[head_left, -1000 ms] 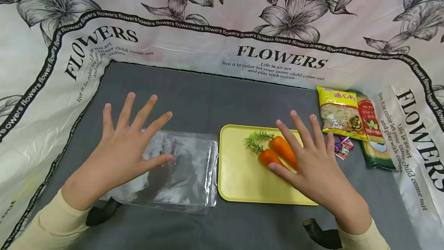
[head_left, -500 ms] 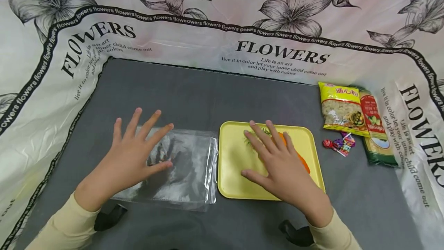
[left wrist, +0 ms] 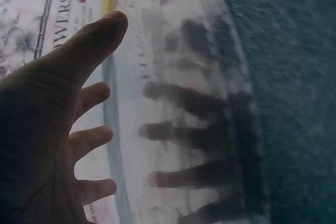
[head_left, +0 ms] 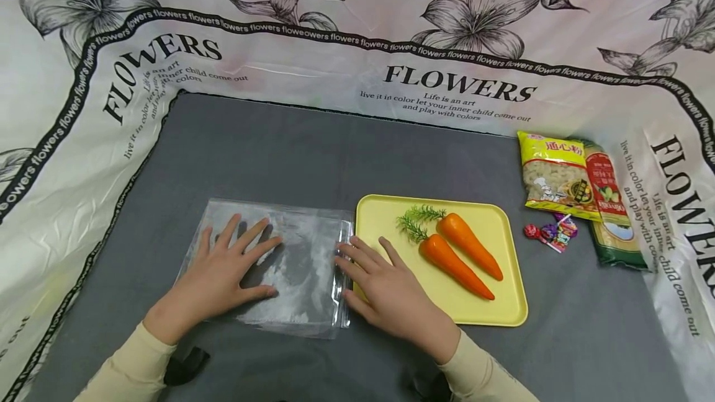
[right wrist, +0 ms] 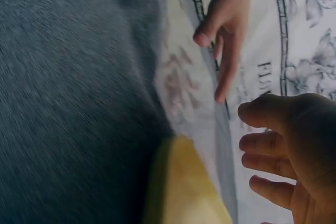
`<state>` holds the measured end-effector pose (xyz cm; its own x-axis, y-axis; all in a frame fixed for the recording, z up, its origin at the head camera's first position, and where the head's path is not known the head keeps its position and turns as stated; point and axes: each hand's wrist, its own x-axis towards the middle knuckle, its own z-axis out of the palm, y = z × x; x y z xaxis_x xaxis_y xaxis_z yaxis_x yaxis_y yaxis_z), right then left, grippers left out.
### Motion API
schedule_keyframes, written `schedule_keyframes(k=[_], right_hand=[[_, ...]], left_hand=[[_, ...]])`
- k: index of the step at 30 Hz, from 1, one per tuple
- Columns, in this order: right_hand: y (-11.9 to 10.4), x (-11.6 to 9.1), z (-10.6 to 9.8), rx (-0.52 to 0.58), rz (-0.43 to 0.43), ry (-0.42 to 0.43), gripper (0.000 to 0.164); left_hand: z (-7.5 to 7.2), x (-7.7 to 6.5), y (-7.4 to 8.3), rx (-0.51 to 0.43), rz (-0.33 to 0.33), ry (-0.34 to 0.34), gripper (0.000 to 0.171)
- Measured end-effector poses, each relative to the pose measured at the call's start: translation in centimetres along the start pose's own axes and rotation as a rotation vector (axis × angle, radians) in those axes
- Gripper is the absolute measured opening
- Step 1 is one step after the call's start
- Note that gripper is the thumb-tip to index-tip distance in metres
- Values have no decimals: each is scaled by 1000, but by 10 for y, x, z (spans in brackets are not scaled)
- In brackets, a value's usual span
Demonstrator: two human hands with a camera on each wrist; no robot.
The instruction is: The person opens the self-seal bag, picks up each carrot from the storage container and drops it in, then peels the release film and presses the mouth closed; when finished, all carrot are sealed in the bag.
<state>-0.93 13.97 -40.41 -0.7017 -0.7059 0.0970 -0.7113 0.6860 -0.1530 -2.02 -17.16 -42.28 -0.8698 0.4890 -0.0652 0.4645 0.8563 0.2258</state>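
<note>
A clear zip bag [head_left: 307, 284] lies flat on the grey table, its zip edge to the right. Over its left half hovers my left hand [head_left: 223, 272], fingers spread; the left wrist view shows these fingers mirrored in the plastic [left wrist: 194, 145], with a gap between. My right hand [head_left: 391, 290] is at the zip edge, palm down, fingers loosely extended across the left rim of a yellow tray [head_left: 511, 306]. Neither hand holds anything. Two orange carrots with green tops, an upper carrot [head_left: 472, 244] and a lower carrot [head_left: 455, 265], lie side by side on the tray.
Right of the tray are several wrapped candies [head_left: 553, 233], a yellow pasta packet [head_left: 558, 178] and a red and green packet [head_left: 617, 234] partly under it. A white flower-print cloth [head_left: 313, 61] borders the grey area [head_left: 279, 147].
My right hand has swept left from over the carrots to the bag's zip edge, uncovering both carrots. My left hand has come lower and slightly right, over the bag.
</note>
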Motion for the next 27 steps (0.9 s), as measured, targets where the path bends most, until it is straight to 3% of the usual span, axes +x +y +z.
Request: schedule_keyframes(k=[7,15,21,27], right_hand=[[-10,5,16,-56,-15,-34,44],[-16,7,25,-99,-32,-58,43],[-18,8,27,-117,-42,-75,44],[-18,9,29,-115,-48,-94,46]], left_hand=[[8,-7,-7,7,-53,-18,82],[13,-12,-14,-14,-71,29,78],[11,-4,-9,21,-39,90,76],[13,13,7,5,44,36,79]])
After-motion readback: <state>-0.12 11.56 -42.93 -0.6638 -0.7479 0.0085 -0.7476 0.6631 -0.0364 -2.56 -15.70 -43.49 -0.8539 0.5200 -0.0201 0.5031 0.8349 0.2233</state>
